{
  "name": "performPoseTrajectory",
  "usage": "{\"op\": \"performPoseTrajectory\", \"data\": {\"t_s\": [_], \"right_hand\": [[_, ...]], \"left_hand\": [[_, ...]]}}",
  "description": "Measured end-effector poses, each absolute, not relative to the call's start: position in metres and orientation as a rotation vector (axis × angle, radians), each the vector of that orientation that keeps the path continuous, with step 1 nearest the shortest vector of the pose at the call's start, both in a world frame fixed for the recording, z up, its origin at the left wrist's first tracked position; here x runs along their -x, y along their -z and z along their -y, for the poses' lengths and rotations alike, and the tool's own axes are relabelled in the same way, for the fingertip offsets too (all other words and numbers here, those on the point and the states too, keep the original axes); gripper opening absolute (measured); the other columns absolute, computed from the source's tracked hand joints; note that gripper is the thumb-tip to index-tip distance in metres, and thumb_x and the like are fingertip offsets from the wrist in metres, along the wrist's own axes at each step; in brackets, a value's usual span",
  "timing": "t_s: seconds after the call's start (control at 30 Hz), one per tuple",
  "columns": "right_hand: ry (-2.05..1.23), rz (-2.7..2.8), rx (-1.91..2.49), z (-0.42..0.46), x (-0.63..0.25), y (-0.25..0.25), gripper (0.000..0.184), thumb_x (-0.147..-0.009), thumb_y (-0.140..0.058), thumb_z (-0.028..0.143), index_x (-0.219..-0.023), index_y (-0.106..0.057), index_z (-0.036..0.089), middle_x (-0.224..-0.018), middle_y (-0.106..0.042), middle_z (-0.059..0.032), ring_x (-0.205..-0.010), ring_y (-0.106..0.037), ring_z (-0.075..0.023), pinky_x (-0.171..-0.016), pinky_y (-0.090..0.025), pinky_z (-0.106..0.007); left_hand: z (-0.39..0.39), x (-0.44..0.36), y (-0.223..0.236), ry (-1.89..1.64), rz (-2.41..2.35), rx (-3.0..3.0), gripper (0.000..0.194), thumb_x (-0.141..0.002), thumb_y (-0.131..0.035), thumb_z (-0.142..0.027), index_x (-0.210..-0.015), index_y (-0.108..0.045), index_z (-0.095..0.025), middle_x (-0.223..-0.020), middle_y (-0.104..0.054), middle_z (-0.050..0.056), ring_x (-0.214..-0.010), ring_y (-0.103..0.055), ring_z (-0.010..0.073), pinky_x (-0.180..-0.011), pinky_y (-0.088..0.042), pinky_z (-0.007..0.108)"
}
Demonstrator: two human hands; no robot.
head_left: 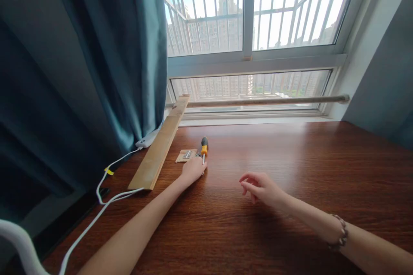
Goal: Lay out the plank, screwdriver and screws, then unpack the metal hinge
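Left hand (192,169) reaches to the far-left part of the desk (290,206), fingers curled together at the metal shaft of a screwdriver (204,146); can't tell if the grip is closed on it. Screwdriver lies on the desk, yellow-black handle pointing at the window edge. Just left of it, a small brown card (186,155) holding metal hardware. Left of that, a wooden slat (160,147) runs slantwise from the window sill toward the desk's left edge. Right hand (261,187) hovers mid-desk, fingers loosely apart, holding nothing. A white cable (106,204) trails off the left edge.
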State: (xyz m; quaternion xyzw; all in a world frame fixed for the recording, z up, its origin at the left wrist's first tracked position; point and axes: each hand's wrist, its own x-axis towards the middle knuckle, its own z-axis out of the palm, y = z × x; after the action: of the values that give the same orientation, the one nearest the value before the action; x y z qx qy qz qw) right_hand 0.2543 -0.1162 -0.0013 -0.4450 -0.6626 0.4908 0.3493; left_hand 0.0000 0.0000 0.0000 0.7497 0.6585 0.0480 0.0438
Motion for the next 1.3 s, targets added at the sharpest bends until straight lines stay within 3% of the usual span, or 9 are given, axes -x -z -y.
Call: {"op": "performPoseTrajectory", "data": {"t_s": [0.17, 0.33, 0.5, 0.63, 0.77, 0.87, 0.93, 1.07, 1.3], "right_hand": [[-1.318, 1.638, 1.197, 0.117, -0.261, 0.007, 0.041, -0.081, -0.050, 0.052, -0.091, -0.056, 0.013, -0.068, -0.064, -0.0015, -0.037, -0.051, -0.0063, -0.037, -0.038, -0.018], [-1.381, 1.361, 1.153, 0.107, -0.264, 0.008, 0.048, -0.078, -0.053, 0.056, -0.103, -0.048, 0.015, -0.079, -0.066, -0.0027, -0.034, -0.050, -0.0058, -0.032, -0.035, -0.018], [-1.598, 1.022, 1.012, 0.120, -0.257, -0.007, 0.041, -0.080, -0.056, 0.052, -0.101, -0.047, 0.018, -0.097, -0.065, -0.0060, -0.044, -0.053, -0.0039, -0.042, -0.044, -0.018], [-1.629, 0.874, 0.945, 0.131, -0.250, -0.013, 0.032, -0.079, -0.059, 0.044, -0.088, -0.045, 0.017, -0.085, -0.065, -0.0036, -0.041, -0.047, -0.0022, -0.041, -0.039, -0.016], [-1.516, 0.878, 1.072, 0.120, -0.257, -0.010, 0.021, -0.080, -0.051, 0.034, -0.090, -0.044, 0.017, -0.068, -0.062, -0.0001, -0.035, -0.037, -0.0029, -0.036, -0.030, -0.016], [-1.329, 1.116, 1.372, 0.100, -0.277, -0.009, 0.018, -0.082, -0.038, 0.031, -0.091, -0.044, 0.017, -0.062, -0.060, 0.0012, -0.029, -0.030, -0.0049, -0.032, -0.024, -0.019], [-1.042, 1.373, 1.662, 0.086, -0.296, -0.010, 0.020, -0.083, -0.033, 0.030, -0.083, -0.047, 0.016, -0.063, -0.062, -0.0015, -0.032, -0.036, -0.0066, -0.035, -0.029, -0.021], [-0.552, 1.614, 1.960, 0.066, -0.333, -0.012, 0.026, -0.083, -0.036, 0.028, -0.071, -0.054, 0.013, -0.066, -0.064, -0.0091, -0.056, -0.057, -0.0125, -0.054, -0.037, -0.022], [-0.214, 1.728, 2.278, 0.059, -0.362, -0.009, 0.037, -0.085, -0.040, 0.040, -0.092, -0.059, 0.009, -0.093, -0.065, -0.0207, -0.089, -0.063, -0.0310, -0.070, -0.041, -0.034]], "left_hand": [[0.007, -0.011, -0.002, -0.342, -1.892, -2.289, 0.036, -0.086, -0.034, -0.033, -0.060, -0.053, -0.016, -0.068, -0.060, 0.009, -0.068, -0.056, 0.0187, -0.059, -0.033, 0.029], [0.054, -0.050, -0.012, -0.598, -1.402, -2.187, 0.040, -0.085, -0.034, -0.040, -0.052, -0.038, -0.018, -0.051, -0.041, -0.002, -0.052, -0.039, 0.0109, -0.053, -0.024, 0.025], [0.111, -0.080, -0.014, -0.533, -1.051, -2.116, 0.040, -0.085, -0.038, -0.041, -0.052, -0.033, -0.018, -0.050, -0.031, -0.005, -0.050, -0.029, 0.0087, -0.050, -0.020, 0.024], [0.132, -0.085, -0.014, -0.472, -1.002, -2.246, 0.038, -0.085, -0.042, -0.035, -0.052, -0.032, -0.018, -0.049, -0.030, -0.005, -0.048, -0.027, 0.0080, -0.050, -0.020, 0.024], [0.129, -0.082, -0.021, -0.486, -0.947, -2.399, 0.038, -0.088, -0.039, -0.043, -0.059, -0.041, -0.019, -0.055, -0.044, -0.003, -0.052, -0.037, 0.0097, -0.053, -0.026, 0.023], [0.106, -0.071, -0.036, -0.635, -1.136, -2.440, 0.038, -0.088, -0.037, -0.049, -0.066, -0.047, -0.019, -0.059, -0.051, -0.002, -0.056, -0.045, 0.0123, -0.057, -0.031, 0.024], [0.081, -0.055, -0.049, -0.801, -1.334, -2.414, 0.037, -0.088, -0.036, -0.050, -0.072, -0.051, -0.020, -0.063, -0.055, -0.001, -0.059, -0.050, 0.0140, -0.060, -0.036, 0.025], [0.019, 0.004, -0.068, -1.142, -1.766, -2.287, 0.028, -0.085, -0.045, -0.044, -0.090, -0.055, -0.018, -0.089, -0.064, 0.004, -0.080, -0.059, 0.0175, -0.075, -0.041, 0.026], [-0.048, 0.129, -0.066, -1.262, -2.474, -1.674, 0.040, -0.080, -0.056, -0.039, -0.104, -0.046, -0.010, -0.113, -0.059, 0.012, -0.099, -0.054, 0.0192, -0.082, -0.041, 0.026]]}}
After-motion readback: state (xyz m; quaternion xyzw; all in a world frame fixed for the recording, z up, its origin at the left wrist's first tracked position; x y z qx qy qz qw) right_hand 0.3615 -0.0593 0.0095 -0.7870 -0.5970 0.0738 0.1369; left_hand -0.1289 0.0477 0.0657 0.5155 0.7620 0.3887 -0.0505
